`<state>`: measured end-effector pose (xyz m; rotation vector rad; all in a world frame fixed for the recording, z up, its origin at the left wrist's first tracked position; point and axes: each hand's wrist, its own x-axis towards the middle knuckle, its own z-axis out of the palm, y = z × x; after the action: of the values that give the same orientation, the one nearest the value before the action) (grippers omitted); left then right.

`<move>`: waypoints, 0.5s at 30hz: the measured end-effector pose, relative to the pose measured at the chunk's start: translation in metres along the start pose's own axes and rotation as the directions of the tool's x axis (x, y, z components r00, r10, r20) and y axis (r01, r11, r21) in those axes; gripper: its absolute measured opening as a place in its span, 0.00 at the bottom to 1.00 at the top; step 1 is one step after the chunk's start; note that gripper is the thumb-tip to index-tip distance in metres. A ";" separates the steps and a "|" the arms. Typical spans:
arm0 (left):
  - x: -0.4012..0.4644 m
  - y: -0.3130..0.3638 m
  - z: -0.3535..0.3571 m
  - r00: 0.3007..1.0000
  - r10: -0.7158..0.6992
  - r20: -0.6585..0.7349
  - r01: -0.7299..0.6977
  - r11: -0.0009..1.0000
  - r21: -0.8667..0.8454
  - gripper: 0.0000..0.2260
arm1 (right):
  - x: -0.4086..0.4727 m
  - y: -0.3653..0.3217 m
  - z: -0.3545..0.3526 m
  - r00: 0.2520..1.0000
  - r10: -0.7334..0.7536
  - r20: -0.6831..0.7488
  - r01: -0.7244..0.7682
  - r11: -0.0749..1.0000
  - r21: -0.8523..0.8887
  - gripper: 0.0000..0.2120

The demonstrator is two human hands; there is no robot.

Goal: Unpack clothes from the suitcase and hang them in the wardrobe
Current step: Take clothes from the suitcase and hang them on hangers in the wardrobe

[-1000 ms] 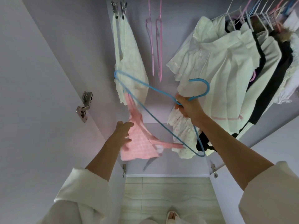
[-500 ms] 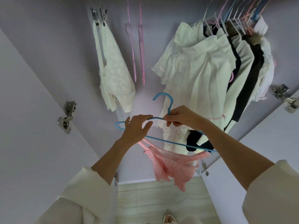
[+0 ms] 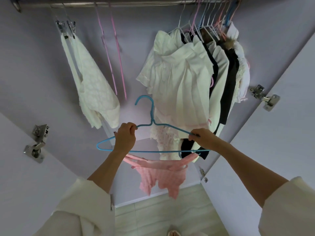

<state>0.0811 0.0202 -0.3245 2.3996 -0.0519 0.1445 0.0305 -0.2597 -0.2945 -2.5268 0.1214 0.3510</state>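
Nearest the camera, cream sleeves frame both forearms. Left hand pinches the blue hanger on its left shoulder wire; right hand grips the right shoulder wire near the end. Both hands closed on the hanger, hook pointing up, frame roughly level. Pink garment hangs below the bottom bar, draped by thin straps or a band; it sags in the middle and looks loosely seated. The exact catch points are hard to tell.

Risks, judged from this: tilting the hanger on the way up would likely let the pink garment slide toward one end and drop to the floor. The thin straps give little friction on the wire. Letting go with one hand to reach up could swing the frame and shed it too.

Further in, a white patterned garment hangs on a clip hanger at left, two empty pink hangers sit beside it, and a packed bunch of white and dark clothes fills the right. The hook could snag the pink hangers or the white blouse if raised off-line.

Rail at top; the free gap looks to be between the pink hangers and the right bunch. Suitcase not in view.
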 end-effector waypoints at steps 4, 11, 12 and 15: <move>-0.003 0.011 0.011 0.981 -0.149 0.123 0.149 0.989 0.002 0.17 | -0.003 -0.003 -0.002 0.999 0.008 0.039 -0.009 0.999 0.037 0.10; -0.005 0.032 0.011 0.992 -0.049 0.119 0.048 0.999 0.014 0.20 | 0.012 -0.032 -0.011 0.986 0.157 -0.053 -0.150 0.982 0.111 0.12; -0.004 0.036 0.009 0.996 -0.008 0.088 0.006 1.000 0.014 0.20 | 0.016 -0.036 -0.013 0.983 0.178 -0.052 -0.169 0.975 0.144 0.13; 0.004 0.054 -0.007 0.985 0.157 -0.075 -0.155 0.988 0.021 0.18 | 0.024 -0.051 -0.031 0.978 0.206 -0.042 -0.184 0.936 0.300 0.13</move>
<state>0.0803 -0.0151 -0.2833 2.4012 -0.2040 0.3110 0.0684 -0.2350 -0.2486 -2.2359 0.4247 0.2943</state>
